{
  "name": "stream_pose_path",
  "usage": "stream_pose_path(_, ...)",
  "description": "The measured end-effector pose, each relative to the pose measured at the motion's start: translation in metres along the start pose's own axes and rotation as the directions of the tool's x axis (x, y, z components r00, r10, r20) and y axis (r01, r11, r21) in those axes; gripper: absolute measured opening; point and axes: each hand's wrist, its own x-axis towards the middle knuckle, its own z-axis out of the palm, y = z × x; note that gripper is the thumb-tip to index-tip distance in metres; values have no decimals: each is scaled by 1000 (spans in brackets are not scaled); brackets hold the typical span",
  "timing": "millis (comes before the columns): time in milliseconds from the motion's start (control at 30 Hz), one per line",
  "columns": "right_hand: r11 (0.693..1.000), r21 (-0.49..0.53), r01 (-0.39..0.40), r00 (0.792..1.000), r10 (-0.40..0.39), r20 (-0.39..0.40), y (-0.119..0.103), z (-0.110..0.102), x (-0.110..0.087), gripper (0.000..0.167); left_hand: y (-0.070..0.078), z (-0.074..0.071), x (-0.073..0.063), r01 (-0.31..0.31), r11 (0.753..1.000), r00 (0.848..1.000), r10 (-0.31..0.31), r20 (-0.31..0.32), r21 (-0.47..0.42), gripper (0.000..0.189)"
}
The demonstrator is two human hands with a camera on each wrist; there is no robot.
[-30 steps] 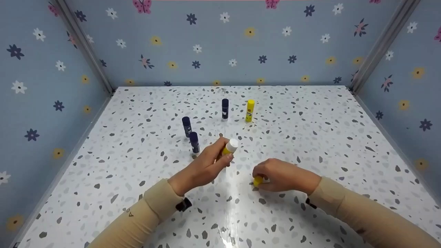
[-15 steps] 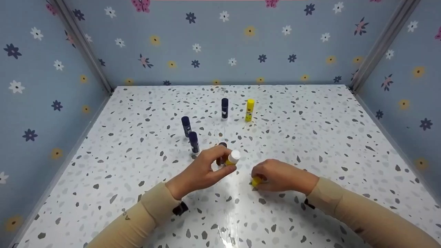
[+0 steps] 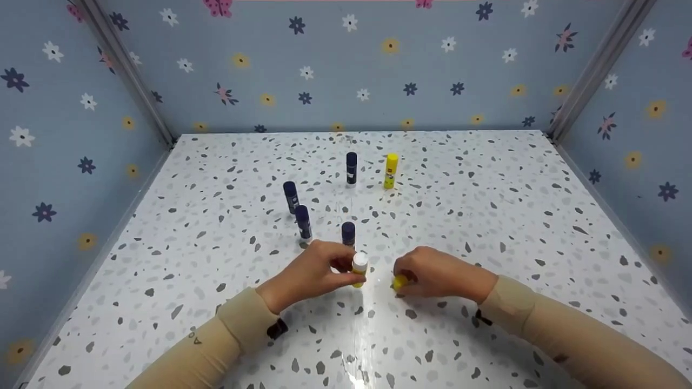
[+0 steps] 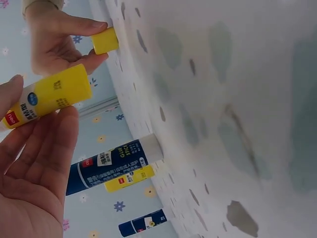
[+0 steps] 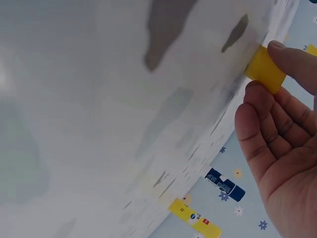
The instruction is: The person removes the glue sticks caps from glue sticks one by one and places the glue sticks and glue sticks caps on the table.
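Note:
My left hand (image 3: pixel 308 275) pinches a yellow glue stick (image 4: pixel 57 91) between thumb and fingertips, its white end (image 3: pixel 360 261) uppermost. The yellow lower end looks slightly above the table in the left wrist view. To its right, my right hand (image 3: pixel 438 273) pinches a small yellow cap (image 5: pixel 266 70) between thumb and fingers, down at the table surface. Just behind my left hand stands a navy glue stick (image 3: pixel 348 232), its lower part hidden in the head view.
Two navy glue sticks, one nearer (image 3: pixel 303 222) and one farther (image 3: pixel 291 197), stand upright at the left. Farther back are another navy glue stick (image 3: pixel 351 168) and a capped yellow glue stick (image 3: pixel 391 171). Flowered panels (image 3: pixel 346 70) enclose the speckled table (image 3: pixel 486 205).
My left hand has moved nearer with the yellow glue stick and lowered it, turning it more upright. The navy glue stick behind it has come into sight. My right hand has hardly moved.

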Motion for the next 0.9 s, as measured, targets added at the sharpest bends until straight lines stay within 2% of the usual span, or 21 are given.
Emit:
stream_pose_path(167,1000,12,-21,1000,21,13,-1,-2,2,17,-4,0,0,73,997,996,-73,43,-15,11)
stream_pose_path(367,999,18,-47,998,46,34,-1,-2,4,17,-9,1,1,160,987,983,-159,92,-6,15)
stream_pose_path(533,998,11,-59,998,59,30,-3,-1,5,18,-11,1,1,172,985,978,-172,114,4,15)
stream_pose_path(767,1000,5,-20,1000,20,-12,-3,0,5,22,-12,1,1,193,981,973,-191,126,-7,14)
stream_pose_path(900,999,10,-39,999,39,-4,-3,0,6,20,-13,1,0,192,981,974,-190,124,-7,15)
